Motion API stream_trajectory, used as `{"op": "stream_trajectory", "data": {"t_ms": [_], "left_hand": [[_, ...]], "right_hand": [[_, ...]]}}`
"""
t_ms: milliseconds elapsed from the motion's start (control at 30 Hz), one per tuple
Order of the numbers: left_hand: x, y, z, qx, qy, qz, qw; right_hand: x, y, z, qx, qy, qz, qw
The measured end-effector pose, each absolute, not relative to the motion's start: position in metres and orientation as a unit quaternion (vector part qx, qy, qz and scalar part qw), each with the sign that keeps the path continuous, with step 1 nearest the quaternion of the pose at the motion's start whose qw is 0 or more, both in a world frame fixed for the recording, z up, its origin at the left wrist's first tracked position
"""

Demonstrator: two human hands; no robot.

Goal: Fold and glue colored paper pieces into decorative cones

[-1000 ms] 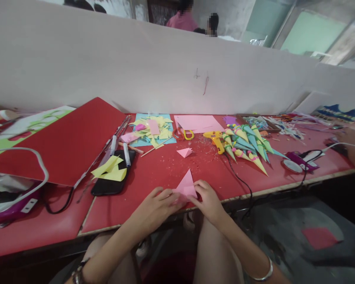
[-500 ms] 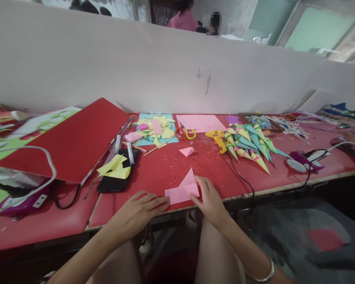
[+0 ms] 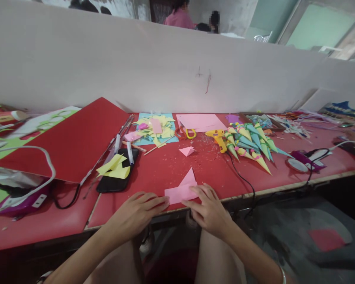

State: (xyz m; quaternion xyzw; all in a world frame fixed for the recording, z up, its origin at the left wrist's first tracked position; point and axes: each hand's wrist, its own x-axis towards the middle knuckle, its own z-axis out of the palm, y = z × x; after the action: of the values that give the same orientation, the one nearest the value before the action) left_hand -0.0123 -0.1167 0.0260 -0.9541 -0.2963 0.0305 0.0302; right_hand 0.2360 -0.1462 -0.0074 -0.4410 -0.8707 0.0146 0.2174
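A folded piece of pink paper (image 3: 182, 192) lies on the red table at its front edge, with one pointed flap rising away from me. Fingers stretched, my left hand (image 3: 143, 209) rests its fingertips on the paper's left end. Its thumb is mostly hidden. My right hand (image 3: 210, 207) lies over the right end of the paper, fingers apart and pressing on its surface. Beyond the paper sits a small folded pink piece (image 3: 187, 151).
A yellow glue gun (image 3: 217, 139) and several paper cones (image 3: 253, 144) lie to the right. Scissors (image 3: 191, 134) and pink sheets (image 3: 201, 122) are behind. At left are a black phone (image 3: 114, 184), yellow strips, pens and a red board (image 3: 77, 142). A white partition (image 3: 136, 67) stands at the back.
My right hand has slid left and toward me along the pink paper, and its fingers now lie flatter on it. My left hand stays in place.
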Motion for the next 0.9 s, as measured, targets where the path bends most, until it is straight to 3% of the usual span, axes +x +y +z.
{"op": "stream_trajectory", "data": {"t_ms": [467,900], "left_hand": [[-0.015,-0.115,0.025,-0.953,-0.3,0.03,0.03],[-0.015,-0.115,0.025,-0.956,-0.293,0.007,0.014]], "right_hand": [[0.277,-0.151,-0.008,-0.485,-0.841,0.013,0.239],[0.239,-0.122,0.019,-0.496,-0.807,0.057,0.315]]}}
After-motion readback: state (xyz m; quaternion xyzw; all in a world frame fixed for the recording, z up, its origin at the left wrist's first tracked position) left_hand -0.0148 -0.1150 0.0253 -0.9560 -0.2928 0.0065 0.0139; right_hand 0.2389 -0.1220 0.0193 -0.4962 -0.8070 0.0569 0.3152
